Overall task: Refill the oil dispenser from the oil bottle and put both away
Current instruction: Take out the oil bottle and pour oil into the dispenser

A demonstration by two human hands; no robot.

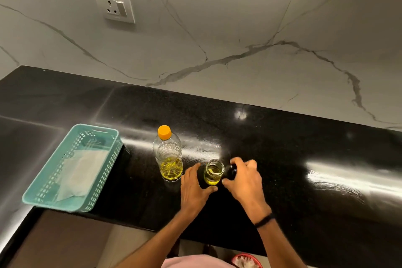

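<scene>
At far left of the black polished desk [282, 159], a teal perforated basket [74, 167] is set near the front edge, lined with a white sheet [82, 174] lying flat inside. Just right of it, apart from the basket, the oil bottle [168, 154] is stood upright — clear plastic, orange cap [164, 132] screwed on, yellow oil filling only its lower part. Next to the bottle's right, the left hand [194, 189] is laid around the near-left side of the oil dispenser [213, 172], fingers curved loosely against the glass with the thumb at its base. The dispenser is a small clear jar, mouth open, a shallow layer of yellow oil seen at its bottom; it is placed upright on the desk between the two hands. Touching its right side, the right hand [244, 177] is closed around a small dark object [231, 172] — fingers curled over it; what the object is cannot be told. A dark band [264, 220] is worn on the right wrist. Behind, a white marbled wall carries a socket plate [114, 5].
</scene>
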